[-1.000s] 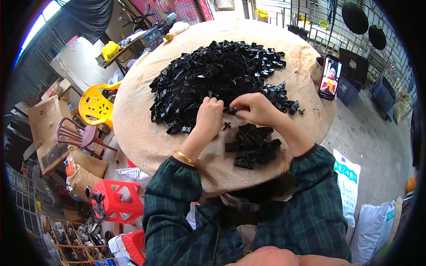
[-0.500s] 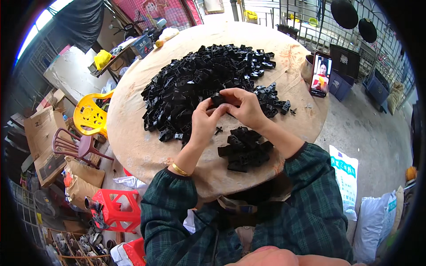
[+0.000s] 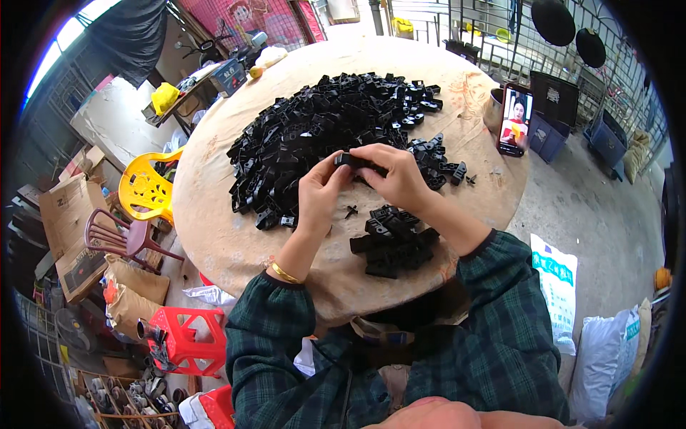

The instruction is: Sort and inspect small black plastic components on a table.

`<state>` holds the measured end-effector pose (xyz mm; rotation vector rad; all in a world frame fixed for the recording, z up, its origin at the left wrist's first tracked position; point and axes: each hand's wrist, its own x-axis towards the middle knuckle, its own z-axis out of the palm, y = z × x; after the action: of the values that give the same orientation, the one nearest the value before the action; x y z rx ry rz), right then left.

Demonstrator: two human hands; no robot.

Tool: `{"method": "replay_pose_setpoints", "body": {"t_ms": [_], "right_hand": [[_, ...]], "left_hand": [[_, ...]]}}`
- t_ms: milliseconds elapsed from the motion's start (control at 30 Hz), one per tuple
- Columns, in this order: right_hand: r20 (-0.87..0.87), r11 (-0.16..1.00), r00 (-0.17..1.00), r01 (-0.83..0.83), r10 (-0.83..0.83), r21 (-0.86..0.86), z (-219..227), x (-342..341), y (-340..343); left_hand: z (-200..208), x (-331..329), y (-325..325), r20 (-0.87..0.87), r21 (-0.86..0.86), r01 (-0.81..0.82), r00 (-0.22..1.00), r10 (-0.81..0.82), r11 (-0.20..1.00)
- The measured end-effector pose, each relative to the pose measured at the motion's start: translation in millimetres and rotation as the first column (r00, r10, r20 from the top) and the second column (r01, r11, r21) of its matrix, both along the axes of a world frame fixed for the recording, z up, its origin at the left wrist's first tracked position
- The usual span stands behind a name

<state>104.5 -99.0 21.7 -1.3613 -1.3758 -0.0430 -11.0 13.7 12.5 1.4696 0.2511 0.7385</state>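
The fingers [image 3: 373, 151] of left hand [image 3: 319, 194] and right hand [image 3: 400, 177] grasped one black part [image 3: 346, 159]; a small heap [image 3: 393, 250] lay by the tabletop's [image 3: 214, 236] near edge.

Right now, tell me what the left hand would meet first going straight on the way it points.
Beyond the black part it holds, the left hand would probably meet the big heap of black pieces; its height above them is unclear.

- Round table [image 3: 204, 204]: draped in matt, wrinkled beige cloth [image 3: 229, 250]
- Heaped parts [image 3: 314, 118] on the table: black plastic, glossy where light strikes
- Phone [image 3: 515, 118] at the table's right edge: smooth, glossy screen
- Yellow chair [image 3: 145, 180] left of the table: shiny plastic
- Carton [image 3: 68, 222] farther left of the table: matt brown cardboard
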Motion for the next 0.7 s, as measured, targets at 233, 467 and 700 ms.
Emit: {"method": "replay_pose_setpoints", "body": {"t_ms": [233, 467, 700], "right_hand": [[0.327, 0.987, 0.935, 0.101, -0.138, 0.128, 3, -15, 0], [0.267, 0.987, 0.961, 0.026, -0.069, 0.161, 12, -11, -8], [-0.451, 0.965, 0.860, -0.262, 0.241, 0.015, 5, 3, -3]], "left_hand": [[2, -3, -6, 0.173, -0.272, 0.096, 0.984, -0.049, 0.958], [21, -12, -10, 0.187, -0.216, 0.120, 0.979, -0.079, 0.969], [30, -15, -8, 0.087, -0.056, 0.113, 0.990, -0.108, 0.992]]}}
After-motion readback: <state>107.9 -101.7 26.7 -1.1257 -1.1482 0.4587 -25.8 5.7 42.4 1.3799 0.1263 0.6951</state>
